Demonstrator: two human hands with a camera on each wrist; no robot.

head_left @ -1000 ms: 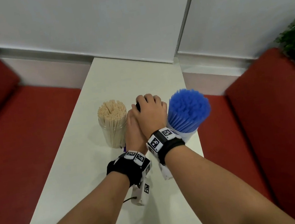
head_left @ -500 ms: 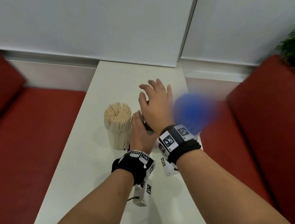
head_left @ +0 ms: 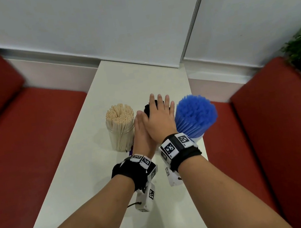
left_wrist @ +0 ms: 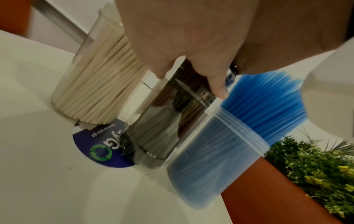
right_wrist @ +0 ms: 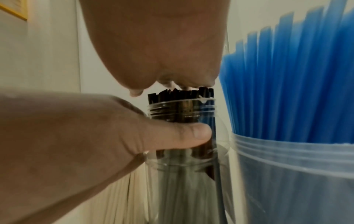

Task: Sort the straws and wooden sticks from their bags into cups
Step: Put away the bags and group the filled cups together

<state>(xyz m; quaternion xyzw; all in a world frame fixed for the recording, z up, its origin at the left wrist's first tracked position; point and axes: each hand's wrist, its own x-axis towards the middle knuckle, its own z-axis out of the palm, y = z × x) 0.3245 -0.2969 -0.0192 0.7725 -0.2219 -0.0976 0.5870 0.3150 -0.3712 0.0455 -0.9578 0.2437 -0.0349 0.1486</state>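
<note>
Our R hand (head_left: 159,120) flat, fingers straight, atop black straws (right_wrist: 182,94); L hand (head_left: 142,134) curled round their jar (right_wrist: 184,166).

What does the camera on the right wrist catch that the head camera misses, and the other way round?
Only the right wrist view shows the clear jar's threaded neck, the left hand's thumb against it, and the right hand's palm pressing flat on the black straws.

Only the head view shows the cup of wooden sticks, the white table and the red benches.

Both show the two hands, the black straws and the blue straws.
</note>
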